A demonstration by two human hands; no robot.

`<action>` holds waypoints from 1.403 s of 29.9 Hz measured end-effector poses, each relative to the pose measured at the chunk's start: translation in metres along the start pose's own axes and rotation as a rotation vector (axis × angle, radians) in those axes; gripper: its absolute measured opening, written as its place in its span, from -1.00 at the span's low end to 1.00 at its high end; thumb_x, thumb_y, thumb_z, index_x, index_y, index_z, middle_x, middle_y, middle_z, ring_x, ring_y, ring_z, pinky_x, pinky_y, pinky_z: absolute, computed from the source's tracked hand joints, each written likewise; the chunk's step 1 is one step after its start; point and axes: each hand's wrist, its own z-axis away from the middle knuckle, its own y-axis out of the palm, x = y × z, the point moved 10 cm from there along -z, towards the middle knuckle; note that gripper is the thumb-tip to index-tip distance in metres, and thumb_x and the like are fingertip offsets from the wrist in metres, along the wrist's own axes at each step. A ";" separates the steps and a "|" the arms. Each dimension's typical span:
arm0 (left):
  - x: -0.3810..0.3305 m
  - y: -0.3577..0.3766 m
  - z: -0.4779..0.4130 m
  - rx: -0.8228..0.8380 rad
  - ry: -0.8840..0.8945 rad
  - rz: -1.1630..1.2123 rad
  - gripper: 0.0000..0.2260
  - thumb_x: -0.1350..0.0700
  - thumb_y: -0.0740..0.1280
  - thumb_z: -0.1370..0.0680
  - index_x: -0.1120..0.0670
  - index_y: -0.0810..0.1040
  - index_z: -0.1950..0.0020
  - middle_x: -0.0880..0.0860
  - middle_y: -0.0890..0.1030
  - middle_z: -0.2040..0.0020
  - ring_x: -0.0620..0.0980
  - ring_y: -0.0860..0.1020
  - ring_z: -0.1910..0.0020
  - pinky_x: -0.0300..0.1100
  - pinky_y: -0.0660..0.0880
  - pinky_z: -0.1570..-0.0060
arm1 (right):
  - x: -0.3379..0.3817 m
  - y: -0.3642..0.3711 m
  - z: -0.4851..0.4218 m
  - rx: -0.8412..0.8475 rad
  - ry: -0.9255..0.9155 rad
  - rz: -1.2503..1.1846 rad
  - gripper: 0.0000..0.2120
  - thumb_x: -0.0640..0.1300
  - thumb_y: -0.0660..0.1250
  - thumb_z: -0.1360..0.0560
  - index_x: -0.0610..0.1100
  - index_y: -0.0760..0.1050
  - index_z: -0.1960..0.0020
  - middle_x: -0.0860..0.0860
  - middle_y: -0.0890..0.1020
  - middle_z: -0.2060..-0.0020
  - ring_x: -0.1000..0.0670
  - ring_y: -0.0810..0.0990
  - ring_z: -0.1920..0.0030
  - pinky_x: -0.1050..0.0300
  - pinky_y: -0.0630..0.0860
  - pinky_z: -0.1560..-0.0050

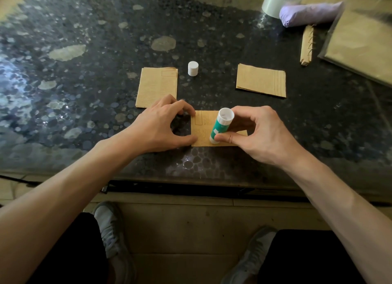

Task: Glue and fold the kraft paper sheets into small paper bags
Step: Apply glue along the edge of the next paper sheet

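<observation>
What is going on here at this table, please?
A person is making small bags at a dark table. The right hand grips an uncapped glue stick over a kraft sheet, while the left hand holds that sheet's left edge. The white cap stands farther back, between two kraft paper stacks.

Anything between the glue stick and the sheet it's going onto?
Nothing visible. The right hand holds the glue stick over the kraft sheet; the left hand holds only its left edge.
</observation>
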 end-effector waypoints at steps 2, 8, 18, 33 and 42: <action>0.000 0.000 0.000 0.006 -0.001 -0.003 -0.44 -0.28 0.46 -0.38 -0.17 0.47 -0.33 -0.09 0.41 -0.20 -0.09 0.43 -0.23 0.01 0.51 -0.22 | 0.001 0.001 0.001 0.011 0.000 -0.007 -0.68 0.06 0.57 -0.41 0.17 0.61 -0.14 0.30 0.67 -0.02 0.35 0.61 -0.09 0.52 0.47 -0.09; 0.000 0.000 0.000 0.009 -0.005 -0.006 -0.43 -0.29 0.45 -0.37 -0.16 0.47 -0.33 -0.10 0.40 -0.19 -0.09 0.43 -0.23 0.00 0.51 -0.22 | 0.002 0.002 0.004 0.031 0.008 -0.037 -0.66 0.06 0.56 -0.42 0.18 0.60 -0.16 0.29 0.67 -0.02 0.33 0.62 -0.10 0.49 0.49 -0.11; 0.000 0.000 0.000 0.008 -0.006 0.012 -0.40 -0.33 0.41 -0.32 -0.16 0.48 -0.32 -0.09 0.42 -0.18 -0.08 0.43 -0.21 0.03 0.51 -0.24 | -0.013 -0.018 0.010 -0.153 0.071 -0.266 -0.76 -0.03 0.54 -0.49 0.01 0.67 -0.15 0.18 0.74 -0.01 0.21 0.69 -0.10 0.26 0.60 -0.16; 0.000 0.000 0.000 0.002 -0.005 0.010 -0.41 -0.33 0.42 -0.33 -0.16 0.48 -0.31 -0.08 0.42 -0.19 -0.08 0.45 -0.21 0.02 0.51 -0.24 | -0.015 -0.007 -0.018 -0.212 0.029 -0.010 -0.69 0.11 0.51 -0.52 0.05 0.59 -0.21 0.27 0.64 -0.01 0.29 0.60 -0.10 0.49 0.48 -0.03; 0.000 0.000 0.000 0.002 -0.003 0.004 -0.42 -0.32 0.42 -0.34 -0.16 0.48 -0.31 -0.08 0.42 -0.19 -0.10 0.43 -0.20 0.00 0.50 -0.24 | -0.015 -0.011 -0.015 -0.170 0.032 0.039 -0.65 0.04 0.53 -0.51 0.00 0.63 -0.26 0.17 0.68 -0.08 0.19 0.63 -0.12 0.28 0.52 -0.16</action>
